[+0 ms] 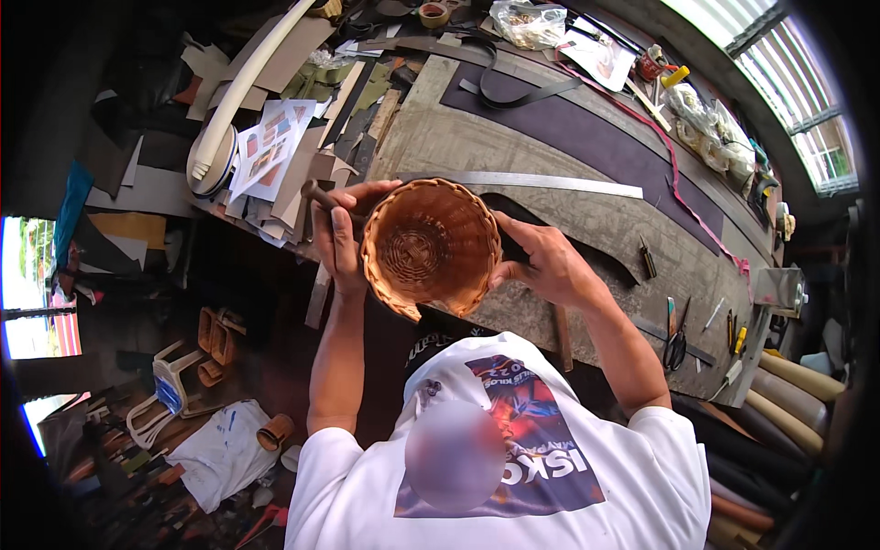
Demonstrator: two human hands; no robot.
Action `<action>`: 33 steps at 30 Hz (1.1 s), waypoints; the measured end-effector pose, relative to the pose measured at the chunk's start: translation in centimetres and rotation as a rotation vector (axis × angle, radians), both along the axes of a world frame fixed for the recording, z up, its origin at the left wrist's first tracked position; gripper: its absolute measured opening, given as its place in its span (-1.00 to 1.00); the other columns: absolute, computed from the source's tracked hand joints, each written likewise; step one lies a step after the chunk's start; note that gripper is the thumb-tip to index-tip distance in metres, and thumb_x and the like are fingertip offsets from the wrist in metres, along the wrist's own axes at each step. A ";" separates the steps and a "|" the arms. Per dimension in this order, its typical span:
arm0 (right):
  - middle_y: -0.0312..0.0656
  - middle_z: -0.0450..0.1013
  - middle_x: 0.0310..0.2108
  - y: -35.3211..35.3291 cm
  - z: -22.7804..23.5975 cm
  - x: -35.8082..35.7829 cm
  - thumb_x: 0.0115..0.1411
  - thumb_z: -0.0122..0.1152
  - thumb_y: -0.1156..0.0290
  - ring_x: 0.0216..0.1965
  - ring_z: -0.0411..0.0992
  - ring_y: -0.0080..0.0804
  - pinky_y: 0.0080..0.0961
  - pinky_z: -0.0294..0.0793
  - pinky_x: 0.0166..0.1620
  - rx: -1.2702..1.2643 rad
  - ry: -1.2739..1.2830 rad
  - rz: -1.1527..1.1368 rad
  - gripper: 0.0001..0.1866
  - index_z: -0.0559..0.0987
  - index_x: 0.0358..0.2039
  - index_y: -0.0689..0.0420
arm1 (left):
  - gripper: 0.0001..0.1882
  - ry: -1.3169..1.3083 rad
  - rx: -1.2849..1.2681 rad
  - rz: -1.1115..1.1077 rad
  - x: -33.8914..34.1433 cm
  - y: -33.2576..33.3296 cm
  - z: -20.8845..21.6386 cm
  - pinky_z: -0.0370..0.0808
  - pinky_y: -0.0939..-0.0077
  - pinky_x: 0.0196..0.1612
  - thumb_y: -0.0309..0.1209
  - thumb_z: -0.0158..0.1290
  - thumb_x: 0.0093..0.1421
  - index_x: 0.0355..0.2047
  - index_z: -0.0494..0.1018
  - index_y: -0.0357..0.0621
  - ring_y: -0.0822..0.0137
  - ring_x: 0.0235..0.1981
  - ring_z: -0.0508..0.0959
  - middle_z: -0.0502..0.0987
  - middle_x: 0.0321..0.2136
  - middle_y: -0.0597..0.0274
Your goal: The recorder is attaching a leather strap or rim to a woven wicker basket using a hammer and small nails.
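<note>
The left hand [343, 240] is clasping a dark stick [318, 194] while bracing the wicker basket [431, 240] at the near edge of the table [678, 289]; the right hand [550, 261] is steadying its right side, thumb and fingers apart. Even support should be sparing the weave. The basket is showing bare woven bottom; a far clear bag [528, 25] is holding pale pieces.

White shirt [623, 481], lower centre of frame: pale capitals, large and small, on dark multicoloured print [550, 440]. Dark cloth [442, 340], centre: pale script, partly hidden.
</note>
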State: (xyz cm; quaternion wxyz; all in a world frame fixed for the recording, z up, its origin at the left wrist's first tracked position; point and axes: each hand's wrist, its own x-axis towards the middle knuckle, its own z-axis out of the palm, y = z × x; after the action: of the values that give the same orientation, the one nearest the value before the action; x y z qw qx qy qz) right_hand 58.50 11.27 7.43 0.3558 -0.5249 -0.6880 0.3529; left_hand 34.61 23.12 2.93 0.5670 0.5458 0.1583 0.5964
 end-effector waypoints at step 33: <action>0.08 0.51 -0.45 -1.4 -2.4 -9.6 0.24 0.18 0.43 -0.40 0.52 0.08 -0.19 0.47 -0.36 -0.010 -0.196 -0.709 -0.81 0.61 -0.14 0.15 | -0.76 1.239 0.360 -0.120 -0.3 10.2 -18.9 0.48 0.10 -0.18 -0.25 0.16 0.13 -0.30 0.59 -0.14 -0.05 -0.15 0.49 0.46 -0.29 -0.02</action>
State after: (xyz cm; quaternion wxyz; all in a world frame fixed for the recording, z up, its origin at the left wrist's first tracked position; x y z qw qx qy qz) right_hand 48.88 9.90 5.03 0.3857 -0.7638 -0.4924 0.1593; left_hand 34.34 33.34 -15.94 0.3026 0.8833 0.3226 0.1555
